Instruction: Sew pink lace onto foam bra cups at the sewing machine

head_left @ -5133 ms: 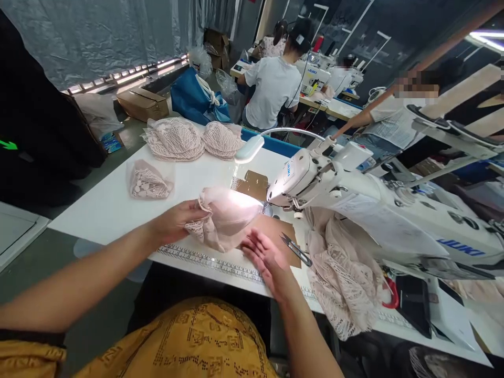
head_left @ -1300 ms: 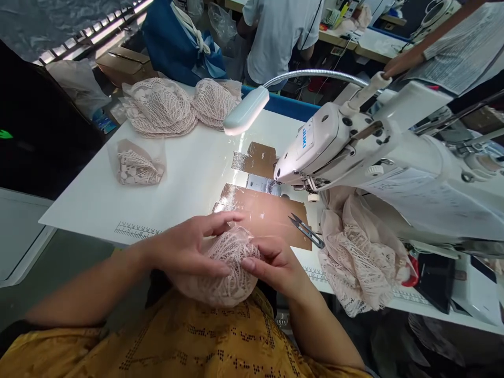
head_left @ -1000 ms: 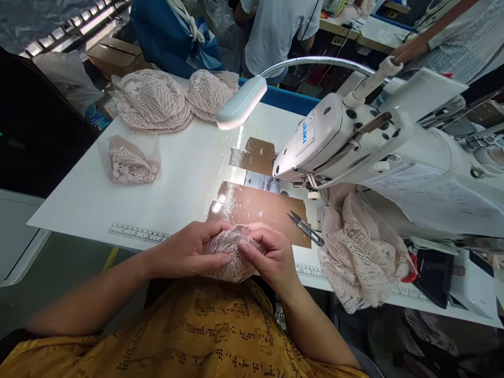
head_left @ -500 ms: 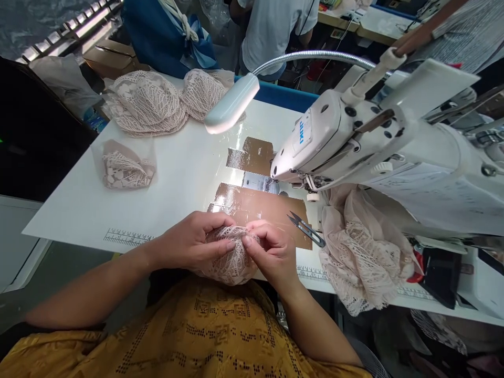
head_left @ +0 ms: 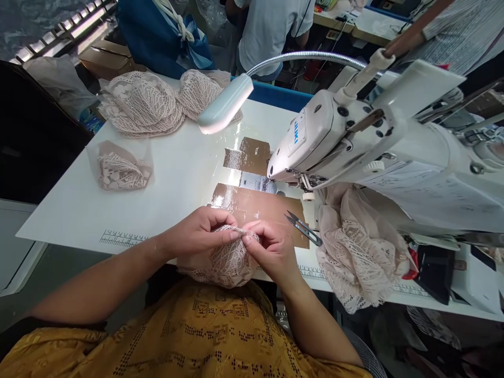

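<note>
A piece of pale pink lace fabric (head_left: pixel 234 262) hangs at the front edge of the sewing table, pinched along its upper edge by both hands. My left hand (head_left: pixel 205 231) grips that edge between thumb and fingers. Close beside it, my right hand (head_left: pixel 271 247) is closed on the same edge, thumb against the forefinger. Part of the lace is hidden behind the fingers. Thread snips (head_left: pixel 303 228) lie to the right of my right hand, on brown tape-covered board (head_left: pixel 268 210). Beyond the hands stands a white sewing machine (head_left: pixel 311 136).
Piled lace pieces (head_left: pixel 142 105) lie at the back left, with a smaller lace piece (head_left: pixel 124 168) nearer. More lace fabric (head_left: pixel 358 252) is heaped at the right, beside a black phone-like object (head_left: pixel 435 270). A lamp (head_left: pixel 226 105) hangs over the table. A person in a white shirt (head_left: pixel 268 37) is behind.
My left thumb and fingers have drawn closer to my right fingertips, pinching the lace edge tighter together. More of the lace now spreads out below my left hand. The view has shifted slightly.
</note>
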`<state>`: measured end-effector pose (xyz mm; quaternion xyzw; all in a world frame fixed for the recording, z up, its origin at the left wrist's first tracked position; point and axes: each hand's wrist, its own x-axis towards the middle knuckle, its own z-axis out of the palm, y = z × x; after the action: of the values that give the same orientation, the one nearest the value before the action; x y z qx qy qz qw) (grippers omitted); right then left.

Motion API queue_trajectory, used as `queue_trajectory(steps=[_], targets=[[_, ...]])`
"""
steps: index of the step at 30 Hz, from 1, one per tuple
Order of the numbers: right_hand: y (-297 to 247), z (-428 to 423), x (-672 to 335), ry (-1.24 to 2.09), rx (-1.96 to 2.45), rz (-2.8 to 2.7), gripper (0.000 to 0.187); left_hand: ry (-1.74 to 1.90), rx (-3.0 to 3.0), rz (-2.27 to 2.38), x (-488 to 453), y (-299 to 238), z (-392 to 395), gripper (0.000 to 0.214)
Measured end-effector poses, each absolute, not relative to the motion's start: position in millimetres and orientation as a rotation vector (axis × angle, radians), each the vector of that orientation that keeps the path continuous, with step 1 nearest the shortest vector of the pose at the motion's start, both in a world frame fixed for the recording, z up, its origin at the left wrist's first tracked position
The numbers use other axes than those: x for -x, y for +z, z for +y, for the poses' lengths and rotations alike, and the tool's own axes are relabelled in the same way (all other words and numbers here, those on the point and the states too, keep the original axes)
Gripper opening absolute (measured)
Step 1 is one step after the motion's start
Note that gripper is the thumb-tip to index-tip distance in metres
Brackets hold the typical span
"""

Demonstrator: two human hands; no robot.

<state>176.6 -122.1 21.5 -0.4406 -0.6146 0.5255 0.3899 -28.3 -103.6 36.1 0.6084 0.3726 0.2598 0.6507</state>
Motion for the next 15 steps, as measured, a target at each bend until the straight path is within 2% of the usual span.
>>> queue_trajectory(steps=[2, 6, 11, 15], targets=[[21.2, -118.2, -186.7, 1.453, 1.134, -1.487, 0.007, 0.597, -1.293, 0.819, 29.0, 33.5, -102.3, 0.028], [23.6, -110.7, -201.8, 1.692, 1.076, -1.294, 0.033, 0.601, -1.218, 0.807, 29.3, 32.5, -101.0, 0.027], [31.0, -106.3, -191.2, 1.712, 1.079, -1.512, 0.022, 0.581, -1.269, 0.798, 21.2, 37.5, -100.0, 0.026], [35.9, -106.2, -184.1, 1.623, 1.115, -1.553, 0.026, 0.579, -1.290, 0.803, 18.1, 42.4, -101.7, 0.028]])
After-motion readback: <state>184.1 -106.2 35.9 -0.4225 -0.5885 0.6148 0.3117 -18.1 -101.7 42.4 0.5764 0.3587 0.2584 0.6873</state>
